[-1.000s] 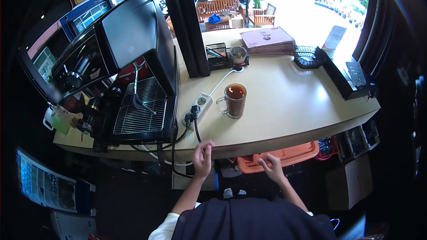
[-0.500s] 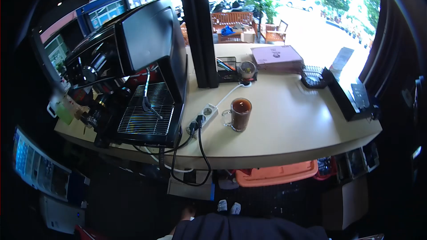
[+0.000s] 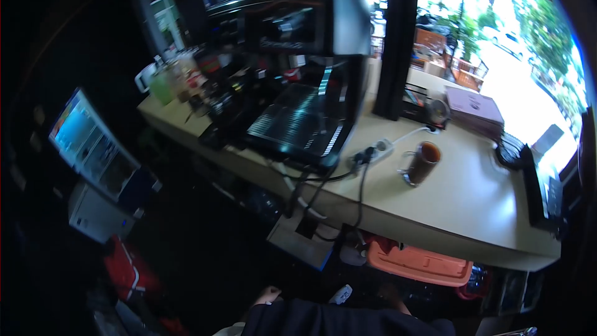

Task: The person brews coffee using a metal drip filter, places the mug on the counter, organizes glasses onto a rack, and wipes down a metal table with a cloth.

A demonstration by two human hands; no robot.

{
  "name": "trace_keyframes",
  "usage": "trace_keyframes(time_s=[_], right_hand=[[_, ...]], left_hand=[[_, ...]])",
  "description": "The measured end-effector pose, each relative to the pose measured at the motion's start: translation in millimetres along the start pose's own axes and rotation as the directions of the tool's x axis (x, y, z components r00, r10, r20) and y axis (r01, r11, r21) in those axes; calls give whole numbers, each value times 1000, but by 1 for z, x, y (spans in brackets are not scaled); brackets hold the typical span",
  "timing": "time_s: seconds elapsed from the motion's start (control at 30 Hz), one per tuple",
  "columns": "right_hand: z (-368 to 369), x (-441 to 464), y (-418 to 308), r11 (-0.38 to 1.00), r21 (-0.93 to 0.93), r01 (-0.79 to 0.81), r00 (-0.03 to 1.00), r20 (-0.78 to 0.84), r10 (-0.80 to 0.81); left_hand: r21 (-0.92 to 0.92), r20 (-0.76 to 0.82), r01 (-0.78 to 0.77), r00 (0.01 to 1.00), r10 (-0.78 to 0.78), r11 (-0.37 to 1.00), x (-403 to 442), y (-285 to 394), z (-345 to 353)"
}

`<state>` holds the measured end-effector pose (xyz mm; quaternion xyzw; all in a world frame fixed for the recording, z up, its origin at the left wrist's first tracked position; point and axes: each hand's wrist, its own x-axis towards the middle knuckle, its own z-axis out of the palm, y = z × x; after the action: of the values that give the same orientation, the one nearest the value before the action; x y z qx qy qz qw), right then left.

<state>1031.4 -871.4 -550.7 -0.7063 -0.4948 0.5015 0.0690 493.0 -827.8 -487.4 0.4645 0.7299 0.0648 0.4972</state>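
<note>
My left hand (image 3: 269,294) hangs low at the bottom of the view beside my dark clothing, small and blurred, so its fingers cannot be made out. On the other side a dim shape, my right hand (image 3: 392,297), shows in shadow below the counter, its fingers also unclear. Neither hand touches anything on the counter (image 3: 460,211). A glass mug (image 3: 424,165) of reddish-brown drink stands upright there, its handle to the left. Left of the mug are a white power strip (image 3: 380,149) with black plugs and a black espresso machine (image 3: 292,22) with a metal drip grate.
Pink boxes (image 3: 474,107), a pen holder (image 3: 413,96) and a black device (image 3: 542,190) line the counter's far and right sides. Bottles (image 3: 163,87) stand at its left end. Below are an orange lid (image 3: 420,262) and hanging cables. A lit fridge (image 3: 93,143) stands left.
The view has swung left and tilted, so the counter, espresso machine and mug appear farther right. More of the left floor and a red container show. A dim right hand has come into view.
</note>
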Motion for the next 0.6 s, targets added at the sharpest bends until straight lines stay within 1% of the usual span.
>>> trace_keyframes(time_s=[0.03,0.07,0.1,0.13,0.2,0.27,0.3,0.33,0.37,0.4,0.47,0.5,0.57,0.6], right_hand=[[-2,1,-15,1000,21,-17,1000,-19,18],[-2,3,-32,999,44,-33,999,-41,34],[-1,4,-46,999,27,-39,999,-35,40],[6,12,-50,999,-9,-39,999,-7,39],[28,32,-60,995,-88,-38,997,62,44],[56,52,-77,986,-167,-27,989,136,50],[71,61,-86,978,-207,-19,984,172,56],[87,70,-93,971,-240,-1,977,209,53],[106,80,-100,963,-268,18,967,250,51],[127,93,-102,959,-282,37,953,298,51],[175,128,-108,965,-255,65,908,417,49],[191,111,-134,961,-269,68,900,431,57],[224,85,-209,835,-479,270,917,392,-71],[234,76,-235,828,-484,282,909,410,-70]], left_hand=[[-31,-19,19,1000,-19,999,-3,-6,-2],[-102,-52,-19,999,14,995,-6,-11,-5],[-169,-90,-60,995,45,984,-11,-19,-9],[-195,-111,-48,993,27,980,-18,-30,-12],[-247,-211,-107,976,54,963,-31,-58,-27],[-302,-183,-8,982,-50,953,-47,-102,-43],[-294,-236,36,966,-109,955,-50,-137,-44],[-297,-270,27,956,-111,955,-70,-159,-53],[-335,-183,74,973,-142,939,-91,-181,-72],[-341,-147,126,972,-186,931,-108,-202,-85],[-353,-126,241,945,-301,904,-138,-236,-110],[-360,-122,294,926,-357,885,-151,-251,-122],[-412,-139,348,889,-435,842,-169,-274,-140],[-439,-144,367,872,-467,820,-175,-284,-147]])
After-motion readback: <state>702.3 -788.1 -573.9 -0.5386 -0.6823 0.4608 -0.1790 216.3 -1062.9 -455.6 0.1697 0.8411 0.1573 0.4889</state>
